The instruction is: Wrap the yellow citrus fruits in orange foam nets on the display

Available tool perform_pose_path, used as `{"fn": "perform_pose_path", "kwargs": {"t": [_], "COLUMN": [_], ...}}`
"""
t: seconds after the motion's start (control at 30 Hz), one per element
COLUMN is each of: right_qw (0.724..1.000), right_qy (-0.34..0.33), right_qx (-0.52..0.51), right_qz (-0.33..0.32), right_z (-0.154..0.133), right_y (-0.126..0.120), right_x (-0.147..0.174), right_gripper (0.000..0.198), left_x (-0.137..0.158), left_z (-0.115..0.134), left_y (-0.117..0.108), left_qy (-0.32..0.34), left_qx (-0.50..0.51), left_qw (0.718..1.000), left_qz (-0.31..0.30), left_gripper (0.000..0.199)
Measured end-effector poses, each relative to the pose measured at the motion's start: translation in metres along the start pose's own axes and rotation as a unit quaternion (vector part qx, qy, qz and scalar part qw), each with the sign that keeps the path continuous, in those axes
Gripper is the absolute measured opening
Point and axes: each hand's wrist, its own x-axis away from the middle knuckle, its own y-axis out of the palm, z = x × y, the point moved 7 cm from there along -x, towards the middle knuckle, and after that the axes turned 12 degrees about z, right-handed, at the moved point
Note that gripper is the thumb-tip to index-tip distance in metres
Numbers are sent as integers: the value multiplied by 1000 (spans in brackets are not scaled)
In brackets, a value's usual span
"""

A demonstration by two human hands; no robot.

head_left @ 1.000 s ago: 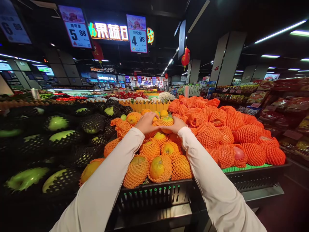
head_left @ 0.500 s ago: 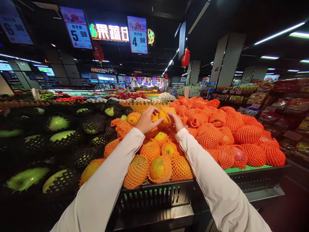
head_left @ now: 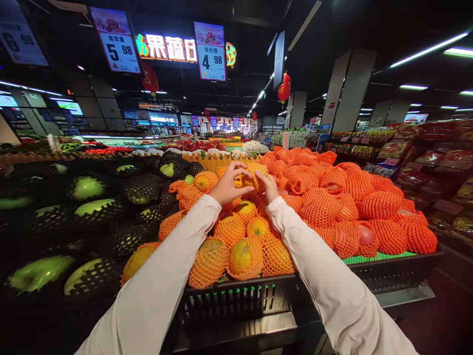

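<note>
An orange in an orange foam net is at the back of the orange pile, between my two hands. My left hand curves around its left side, with the thumb stretched toward the right hand and the fingers arched above. On the other side, my right hand has its fingers bent against the fruit's right side. Part of the fruit is hidden behind the fingers. Below my wrists lie several more netted oranges, some with bare peel showing through the net tops.
Green apples in black foam nets fill the left side. Fruits in red-orange nets are heaped on the right. A black slatted crate forms the front edge. Price signs hang overhead, and packaged goods line shelves at right.
My right hand has moved left, bringing its fingers closer to the left hand and onto the orange. The left hand has shifted slightly right. The piles have not changed.
</note>
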Motion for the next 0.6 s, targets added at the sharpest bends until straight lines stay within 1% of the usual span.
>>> {"fn": "perform_pose_path", "kwargs": {"t": [0.07, 0.2, 0.3, 0.37, 0.47, 0.6], "right_qw": [999, 998, 997, 997, 997, 999], "right_qy": [4, -2, -2, 4, 9, 1], "right_qx": [-26, -53, -53, -57, -64, -45], "right_qz": [21, 41, 53, 49, 35, 9], "right_z": [-4, -9, -9, -8, -5, -1], "right_y": [0, 1, 0, 1, 3, 2], "right_x": [4, 9, 10, 11, 11, 8], "right_gripper": [48, 45, 45, 44, 44, 56], "left_x": [1, 5, 8, 8, 7, 5], "left_z": [-1, -5, -7, -8, -8, -7], "left_y": [3, 10, 15, 16, 15, 13], "left_qy": [-5, -16, -25, -31, -34, -33], "left_qx": [11, 13, 6, -12, -36, -17], "left_qw": [1000, 997, 994, 994, 995, 997], "left_qz": [-26, -76, -103, -105, -91, -64], "left_gripper": [29, 41, 41, 37, 31, 25]}}
